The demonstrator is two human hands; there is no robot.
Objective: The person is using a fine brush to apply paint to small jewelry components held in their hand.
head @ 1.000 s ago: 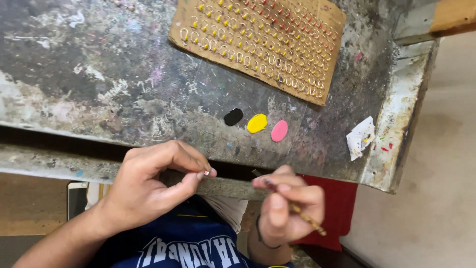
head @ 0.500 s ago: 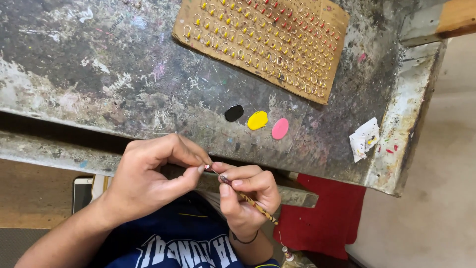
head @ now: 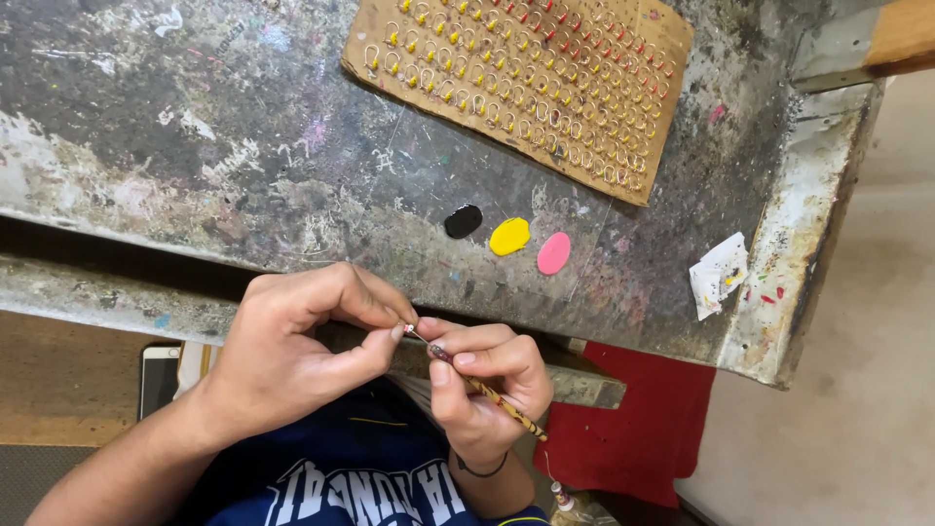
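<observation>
- My left hand pinches a tiny piece between thumb and forefinger, at the bench edge.
- My right hand grips a thin brush, tip touching that piece.
- Paint blobs and a card of hooks lie beyond.
</observation>
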